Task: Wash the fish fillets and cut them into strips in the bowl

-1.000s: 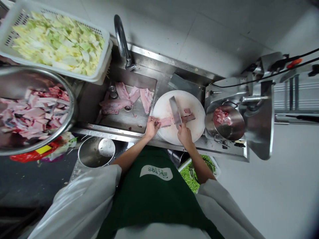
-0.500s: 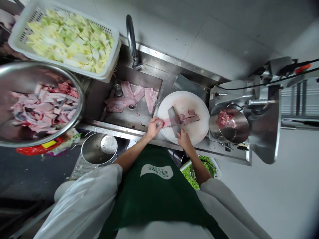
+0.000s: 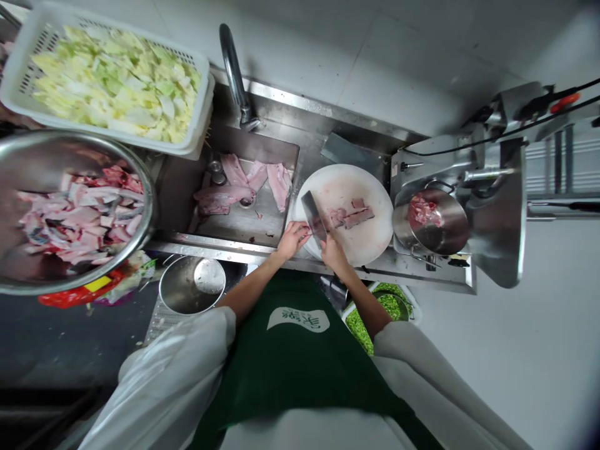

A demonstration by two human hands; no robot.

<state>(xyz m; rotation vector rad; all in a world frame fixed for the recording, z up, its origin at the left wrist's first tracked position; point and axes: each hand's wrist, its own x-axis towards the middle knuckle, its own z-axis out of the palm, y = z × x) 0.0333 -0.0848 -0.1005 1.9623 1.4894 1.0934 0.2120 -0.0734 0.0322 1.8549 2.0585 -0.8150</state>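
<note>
My right hand [image 3: 332, 253] grips the handle of a cleaver [image 3: 313, 215] whose blade stands on the left part of a round white cutting board [image 3: 370, 240]. My left hand [image 3: 293, 237] is curled at the board's left edge, right beside the blade; the end of the meat it pressed is hidden under the blade and fingers. Cut pink meat pieces [image 3: 352, 214] lie to the right of the blade, mid-board.
A steel sink [image 3: 229, 222] holds more meat strips [image 3: 255, 178] under a tap [image 3: 233, 75]. Left: a big steel bowl [image 3: 19, 150] of cut meat, a white basket [image 3: 197, 115] of chopped cabbage. Right: a pot [image 3: 445, 234] with meat, a steel machine [image 3: 506, 187]. Below: an empty pot [image 3: 175, 294], green vegetables [image 3: 359, 325].
The cleaver has stepped leftward along the meat strip, leaving more cut pieces to its right. My left hand has drawn back with it toward the board's left edge.
</note>
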